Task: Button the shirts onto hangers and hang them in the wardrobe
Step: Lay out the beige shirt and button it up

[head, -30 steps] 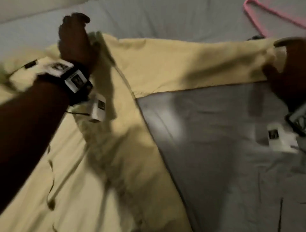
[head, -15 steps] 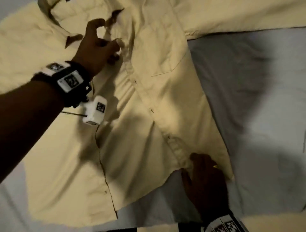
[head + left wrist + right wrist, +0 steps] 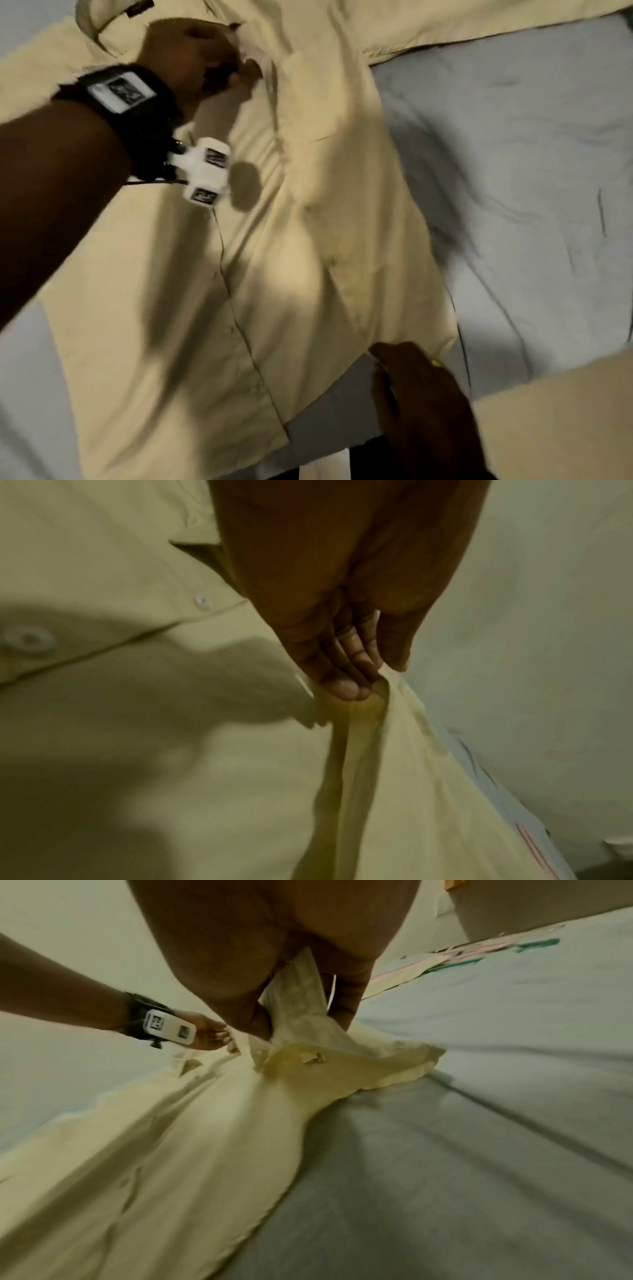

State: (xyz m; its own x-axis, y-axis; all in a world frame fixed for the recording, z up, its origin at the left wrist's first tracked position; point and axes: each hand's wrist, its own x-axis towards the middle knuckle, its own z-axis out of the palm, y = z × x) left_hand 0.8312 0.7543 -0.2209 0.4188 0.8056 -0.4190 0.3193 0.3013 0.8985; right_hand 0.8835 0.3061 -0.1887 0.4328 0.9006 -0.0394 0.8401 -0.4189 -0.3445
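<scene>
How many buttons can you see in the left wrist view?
2. One button near the picture's left edge, another up and right of it, both on the shirt beside the left hand. More may be hidden.

A second ago the hands held the pale yellow shirt (image 3: pixel 164 342) at a shoulder and a sleeve end. Now the left hand (image 3: pixel 186 56) pinches the front edge just below the collar (image 3: pixel 102 20), and the right hand (image 3: pixel 416 383) grips the hem near the bed's (image 3: pixel 531 171) near edge.

text: none legible | wrist tags (image 3: pixel 120 89): coded, maybe "22" | collar label (image 3: pixel 138 4): blurred
</scene>
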